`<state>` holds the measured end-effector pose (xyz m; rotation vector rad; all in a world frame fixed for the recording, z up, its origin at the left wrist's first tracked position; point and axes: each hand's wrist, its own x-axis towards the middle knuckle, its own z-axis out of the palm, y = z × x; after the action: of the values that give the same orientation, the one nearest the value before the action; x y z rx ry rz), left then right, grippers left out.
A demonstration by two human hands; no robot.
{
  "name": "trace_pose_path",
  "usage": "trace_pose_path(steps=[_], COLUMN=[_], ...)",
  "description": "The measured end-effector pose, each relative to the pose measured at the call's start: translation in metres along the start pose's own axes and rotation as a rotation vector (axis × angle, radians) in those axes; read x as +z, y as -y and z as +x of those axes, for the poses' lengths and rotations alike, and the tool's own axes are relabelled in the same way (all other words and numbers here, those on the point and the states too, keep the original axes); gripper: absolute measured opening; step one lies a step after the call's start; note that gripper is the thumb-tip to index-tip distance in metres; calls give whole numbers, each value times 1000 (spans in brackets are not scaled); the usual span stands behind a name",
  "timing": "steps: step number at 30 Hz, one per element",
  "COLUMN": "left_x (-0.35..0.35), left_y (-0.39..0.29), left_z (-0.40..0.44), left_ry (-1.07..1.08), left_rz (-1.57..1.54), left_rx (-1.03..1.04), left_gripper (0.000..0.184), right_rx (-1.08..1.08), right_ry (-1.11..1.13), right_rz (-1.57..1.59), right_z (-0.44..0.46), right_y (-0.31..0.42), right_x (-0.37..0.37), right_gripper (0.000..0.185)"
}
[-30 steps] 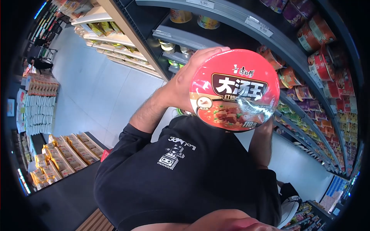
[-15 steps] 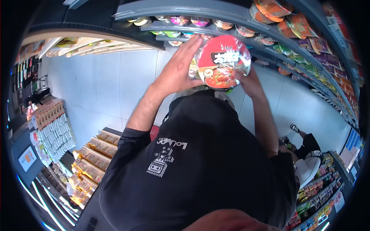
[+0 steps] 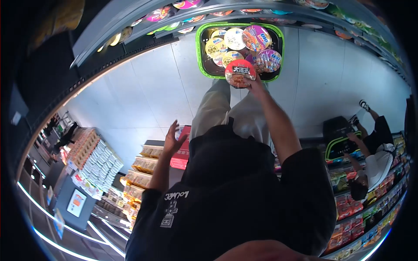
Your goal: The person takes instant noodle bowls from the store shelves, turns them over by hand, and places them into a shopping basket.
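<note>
My right hand point(image 3: 256, 85) grips a red-lidded instant noodle bowl point(image 3: 241, 69) by its near right edge. The bowl is over the near side of a black shopping basket with a green rim point(image 3: 199, 52), which stands on the floor in front of my feet. Inside the basket lie several noodle bowls, some with pale yellow lids point(image 3: 214, 47) and others with purple lids point(image 3: 268, 60). My left hand point(image 3: 173, 138) hangs off to the left with its fingers apart, holding nothing, close to a red panel point(image 3: 182, 152).
Shelves of noodle bowls point(image 3: 159, 14) run along the far side. Yellow packets point(image 3: 141, 165) fill a rack at left, beyond it stacked cartons point(image 3: 98, 152). At right, another person point(image 3: 378, 163) is beside a second green-rimmed basket point(image 3: 333, 145) and shelves of packets point(image 3: 350, 206).
The red bowl has gone from both hands up near the shelf down to the basket, in my right hand alone. My left hand has let go and swung back to the left.
</note>
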<state>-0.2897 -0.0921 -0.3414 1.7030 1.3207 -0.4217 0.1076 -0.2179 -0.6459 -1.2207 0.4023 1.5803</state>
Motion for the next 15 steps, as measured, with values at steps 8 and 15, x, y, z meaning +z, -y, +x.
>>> trace_pose_path(steps=[8,15], left_x=[-5,14], left_y=[55,66], left_z=[-34,-36], left_ry=[40,65], left_rz=[7,-126], left_rx=[-300,-347], left_gripper=[87,82], right_rx=[-120,-260], right_ry=[-32,-25], right_rz=[153,41], right_z=[46,38], right_y=[-10,-11], right_x=[-45,-53], right_gripper=[70,69])
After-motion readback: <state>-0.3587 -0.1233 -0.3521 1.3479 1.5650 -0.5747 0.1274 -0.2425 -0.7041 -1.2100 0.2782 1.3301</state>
